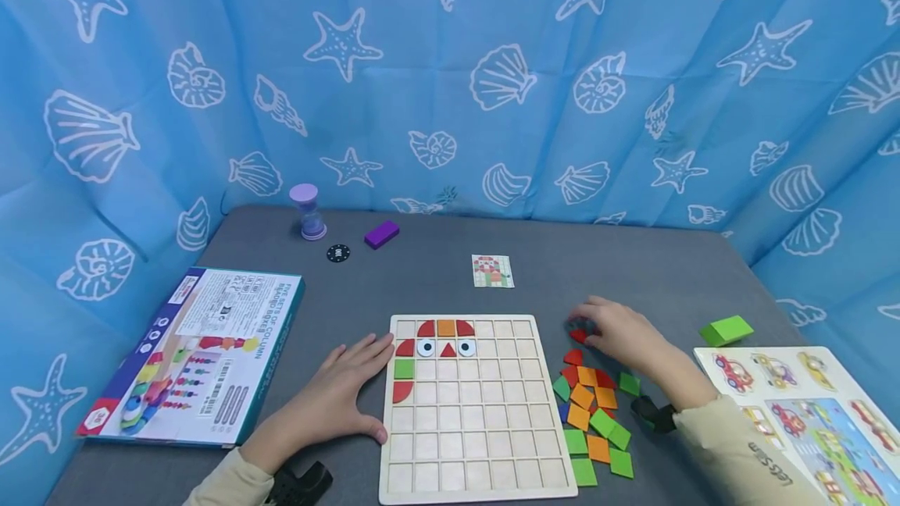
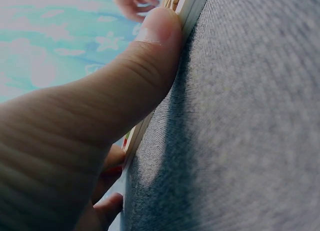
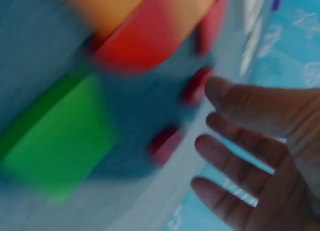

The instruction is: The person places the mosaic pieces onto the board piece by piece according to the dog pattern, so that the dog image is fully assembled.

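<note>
A wooden grid board (image 1: 485, 443) lies flat in front of me, with several red, orange and green pieces and two round eye pieces in its upper left cells. My left hand (image 1: 344, 393) rests spread along the board's left side, its thumb (image 2: 159, 28) touching the edge. To the right of the board, my right hand (image 1: 626, 332) hovers at the far end of a loose pile of coloured pieces (image 1: 581, 396). Its fingers are apart and loosely bent, fingertips right by a red piece (image 1: 578, 335). In the right wrist view, another red piece (image 3: 167, 145) lies close by.
A small pattern card (image 1: 492, 272) lies beyond the board. On the left is a boxed toy (image 1: 204, 358); behind it are an hourglass (image 1: 308, 213), a black disc (image 1: 338, 253) and a purple block (image 1: 382, 234). A green block (image 1: 727, 330) and picture puzzle (image 1: 808, 404) sit at right.
</note>
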### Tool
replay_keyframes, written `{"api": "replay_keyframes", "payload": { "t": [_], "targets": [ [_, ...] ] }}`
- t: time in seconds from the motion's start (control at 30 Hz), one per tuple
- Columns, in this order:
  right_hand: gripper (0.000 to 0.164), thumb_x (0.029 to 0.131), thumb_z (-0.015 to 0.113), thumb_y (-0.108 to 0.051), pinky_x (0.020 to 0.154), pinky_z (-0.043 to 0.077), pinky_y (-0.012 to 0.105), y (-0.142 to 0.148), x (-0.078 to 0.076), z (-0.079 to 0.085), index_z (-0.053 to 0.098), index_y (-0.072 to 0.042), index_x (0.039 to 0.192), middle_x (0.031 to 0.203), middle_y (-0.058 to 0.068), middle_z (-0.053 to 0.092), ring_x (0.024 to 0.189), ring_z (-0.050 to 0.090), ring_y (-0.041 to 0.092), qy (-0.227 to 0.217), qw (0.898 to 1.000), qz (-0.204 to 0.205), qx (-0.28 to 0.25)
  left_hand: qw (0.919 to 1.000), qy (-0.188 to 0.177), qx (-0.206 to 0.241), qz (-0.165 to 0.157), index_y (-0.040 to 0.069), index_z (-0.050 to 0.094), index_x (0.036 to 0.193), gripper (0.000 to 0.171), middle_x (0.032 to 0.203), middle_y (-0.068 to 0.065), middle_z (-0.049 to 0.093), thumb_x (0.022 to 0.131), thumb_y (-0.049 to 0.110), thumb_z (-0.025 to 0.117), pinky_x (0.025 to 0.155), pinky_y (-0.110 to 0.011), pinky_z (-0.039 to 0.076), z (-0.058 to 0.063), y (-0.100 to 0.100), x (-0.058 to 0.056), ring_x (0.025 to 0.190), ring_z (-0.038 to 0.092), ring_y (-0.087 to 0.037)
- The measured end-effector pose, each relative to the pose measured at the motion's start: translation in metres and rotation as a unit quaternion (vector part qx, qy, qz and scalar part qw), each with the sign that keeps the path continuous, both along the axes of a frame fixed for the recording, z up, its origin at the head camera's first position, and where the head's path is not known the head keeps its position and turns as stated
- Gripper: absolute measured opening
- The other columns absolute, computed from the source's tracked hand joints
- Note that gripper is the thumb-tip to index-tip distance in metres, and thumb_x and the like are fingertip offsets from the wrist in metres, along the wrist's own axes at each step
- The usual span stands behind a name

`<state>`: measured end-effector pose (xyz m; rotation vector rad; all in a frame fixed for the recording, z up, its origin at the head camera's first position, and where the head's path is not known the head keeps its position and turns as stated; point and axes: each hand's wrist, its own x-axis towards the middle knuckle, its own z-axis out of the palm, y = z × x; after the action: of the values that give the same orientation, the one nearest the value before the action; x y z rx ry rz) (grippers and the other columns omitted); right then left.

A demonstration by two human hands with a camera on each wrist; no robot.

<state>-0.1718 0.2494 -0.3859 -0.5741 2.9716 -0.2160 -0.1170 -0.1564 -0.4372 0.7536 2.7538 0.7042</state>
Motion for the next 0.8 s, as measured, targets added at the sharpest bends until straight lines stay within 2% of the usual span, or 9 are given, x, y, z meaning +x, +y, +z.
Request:
{"api": "replay_keyframes", "payload": {
  "t": [0.13,0.3,0.53,0.8],
  "targets": [
    [0.029,0.073,0.070,-0.004,0.070,0.050,0.038,0.010,0.000,-0.006,0.065,-0.013,0.100,0.091,0.000,0.057,0.078,0.054,0.015,-0.007,1.000,0.021,0.004,1.0000,-0.004,-0.002,0.002,0.020,0.024,0.142,0.115,0.148,0.007,0.018,0.047,0.075,0.060,0.103,-0.055,0.010,0.000,0.000,0.000,0.136,0.012,-0.020],
    [0.027,0.072,0.071,-0.003,0.069,0.051,0.036,0.011,0.001,-0.011,0.066,-0.013,0.096,0.086,-0.002,0.057,0.075,0.054,0.013,0.022,0.999,0.038,0.011,0.9999,-0.004,-0.007,0.007,0.020,0.024,0.142,0.116,0.148,0.007,0.018,0.046,0.075,0.060,0.103,-0.055,0.010,0.000,0.001,0.000,0.136,0.012,-0.020],
    [0.022,0.072,0.072,-0.007,0.068,0.051,0.035,0.010,0.000,-0.014,0.066,-0.014,0.093,0.084,-0.003,0.055,0.072,0.052,0.012,0.030,0.999,0.031,0.014,0.9999,0.003,-0.004,0.008,0.020,0.025,0.141,0.116,0.147,0.007,0.019,0.046,0.076,0.060,0.103,-0.055,0.011,-0.001,0.001,0.000,0.136,0.012,-0.020],
    [0.019,0.074,0.071,-0.010,0.068,0.051,0.034,0.004,-0.002,-0.017,0.066,-0.011,0.092,0.086,-0.001,0.057,0.073,0.055,0.013,0.043,0.998,0.045,-0.002,0.9999,0.001,-0.005,0.010,0.020,0.025,0.141,0.116,0.147,0.007,0.019,0.046,0.075,0.060,0.103,-0.055,0.011,-0.001,0.001,0.000,0.136,0.012,-0.021]
  ]
}}
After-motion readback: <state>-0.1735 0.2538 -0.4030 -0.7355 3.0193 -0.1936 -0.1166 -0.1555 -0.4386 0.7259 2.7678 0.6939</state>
